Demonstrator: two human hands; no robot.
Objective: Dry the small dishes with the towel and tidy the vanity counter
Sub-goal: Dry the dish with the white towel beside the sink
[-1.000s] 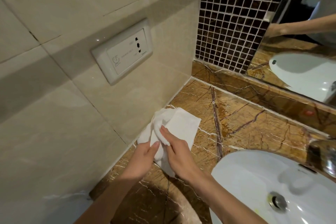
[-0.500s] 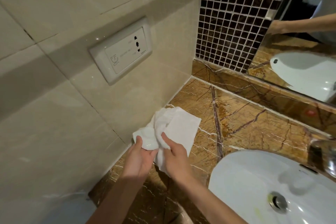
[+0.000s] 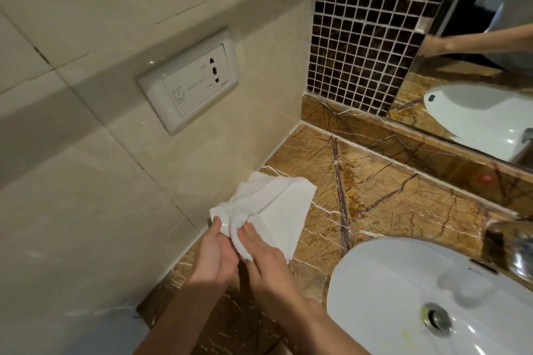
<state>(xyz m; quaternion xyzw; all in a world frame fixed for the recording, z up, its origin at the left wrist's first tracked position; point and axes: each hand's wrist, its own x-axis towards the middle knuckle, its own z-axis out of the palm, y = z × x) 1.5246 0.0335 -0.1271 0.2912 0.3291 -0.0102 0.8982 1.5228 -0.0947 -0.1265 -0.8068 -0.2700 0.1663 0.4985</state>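
Observation:
A white towel is bunched over the brown marble vanity counter, close to the left wall. My left hand grips a small white dish. Only a glossy bit of its rim shows beside my thumb, and the towel wraps the rest. My right hand pinches the towel's lower fold and presses it against the dish. The two hands touch through the cloth, just above the counter's front left part.
A white oval sink with a metal drain fills the lower right, and a chrome faucet stands behind it. A socket panel sits on the beige tiled left wall. A mosaic strip and a mirror back the counter.
The towel has been drawn over the dish, which showed more openly half a second ago. My right hand slid left along the cloth toward my left hand.

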